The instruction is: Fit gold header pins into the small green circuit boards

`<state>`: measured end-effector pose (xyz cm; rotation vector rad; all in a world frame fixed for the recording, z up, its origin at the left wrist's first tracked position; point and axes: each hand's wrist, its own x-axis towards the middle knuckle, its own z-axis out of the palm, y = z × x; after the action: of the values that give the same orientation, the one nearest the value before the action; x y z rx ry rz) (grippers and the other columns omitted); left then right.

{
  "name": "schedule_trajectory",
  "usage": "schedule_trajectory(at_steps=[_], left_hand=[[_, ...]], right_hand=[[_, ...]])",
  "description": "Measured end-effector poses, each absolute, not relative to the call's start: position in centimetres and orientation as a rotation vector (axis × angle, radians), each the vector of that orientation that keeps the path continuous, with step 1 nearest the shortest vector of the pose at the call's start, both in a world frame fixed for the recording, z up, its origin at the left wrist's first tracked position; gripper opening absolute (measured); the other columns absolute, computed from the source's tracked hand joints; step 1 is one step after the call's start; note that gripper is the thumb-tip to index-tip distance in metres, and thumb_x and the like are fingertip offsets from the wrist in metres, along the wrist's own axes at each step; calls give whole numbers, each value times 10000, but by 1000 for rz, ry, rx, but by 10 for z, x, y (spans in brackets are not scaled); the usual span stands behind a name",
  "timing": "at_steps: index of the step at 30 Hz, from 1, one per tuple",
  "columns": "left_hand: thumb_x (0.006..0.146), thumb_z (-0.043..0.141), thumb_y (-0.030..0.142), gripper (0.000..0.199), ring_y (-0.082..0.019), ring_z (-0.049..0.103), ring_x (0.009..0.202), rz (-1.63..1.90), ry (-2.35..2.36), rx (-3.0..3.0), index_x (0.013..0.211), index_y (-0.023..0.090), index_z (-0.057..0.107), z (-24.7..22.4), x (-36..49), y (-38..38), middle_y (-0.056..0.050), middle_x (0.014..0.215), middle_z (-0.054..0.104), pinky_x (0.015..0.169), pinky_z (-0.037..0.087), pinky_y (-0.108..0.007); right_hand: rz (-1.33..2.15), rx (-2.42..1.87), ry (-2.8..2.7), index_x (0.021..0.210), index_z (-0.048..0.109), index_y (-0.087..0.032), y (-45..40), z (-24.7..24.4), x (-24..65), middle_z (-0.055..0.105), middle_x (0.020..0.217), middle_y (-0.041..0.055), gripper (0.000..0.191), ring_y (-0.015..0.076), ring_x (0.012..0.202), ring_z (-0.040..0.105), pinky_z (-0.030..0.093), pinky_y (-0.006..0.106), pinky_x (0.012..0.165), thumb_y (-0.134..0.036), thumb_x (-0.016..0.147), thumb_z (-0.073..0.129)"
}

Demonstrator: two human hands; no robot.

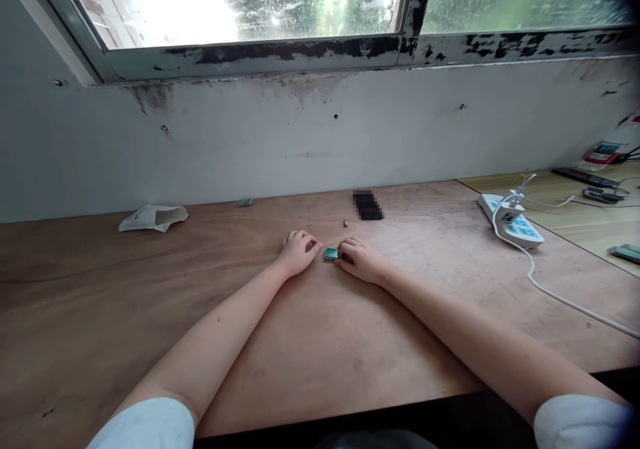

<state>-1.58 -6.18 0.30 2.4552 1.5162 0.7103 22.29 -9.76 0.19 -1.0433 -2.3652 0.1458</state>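
Left hand: the left hand (300, 252) rests on the bench, loosely curled, its fingertips (314, 245) just beside the green module and holding nothing that I can see.

Right hand: the right hand (360, 261) lies palm down, fingers curved in, their tips at the module's right end; from here I cannot tell whether they grip it or only touch it.

Green module: the small green module (331, 254) sits flat on the plywood bench (150, 282), between both hands, not lifted.

Things ahead: a small brass cylinder (345, 223) lies just ahead of the right hand, and a pixelated dark object (367, 205) lies a little farther on, its detail hidden.

State of things: both hands are gathered at the module, while the cylinder and dark object lie apart from it.

Rest: a crumpled paper packet (153, 218) and a small grey metal piece (245, 202) lie toward the wall, and a white power strip (510, 221) with its white cable (543, 291) sits to the right.
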Motion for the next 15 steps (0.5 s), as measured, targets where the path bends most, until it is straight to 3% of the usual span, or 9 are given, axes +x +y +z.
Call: schedule_trajectory(at_steps=[9, 15], left_hand=[[951, 513, 412, 258, -267, 515, 1116, 732, 1523, 2473, 933, 240, 704, 0, -14, -61, -59, 1071, 648, 973, 402, -430], [935, 540, 375, 205, -268, 516, 1122, 704, 1559, 2494, 954, 242, 695, 1, -12, -63, -59, 1074, 650, 972, 398, -426]], right_hand=[[48, -1331, -2273, 881, 533, -223, -141, 2, 326, 612, 928, 79, 80, 232, 904, 579, 475, 358, 792, -295, 915, 529], [-93, -1635, -2093, 862, 589, -247, -157, -9, 432, 625, 880, 115, 326, 257, 805, 603, 464, 397, 734, -549, 916, 481]])
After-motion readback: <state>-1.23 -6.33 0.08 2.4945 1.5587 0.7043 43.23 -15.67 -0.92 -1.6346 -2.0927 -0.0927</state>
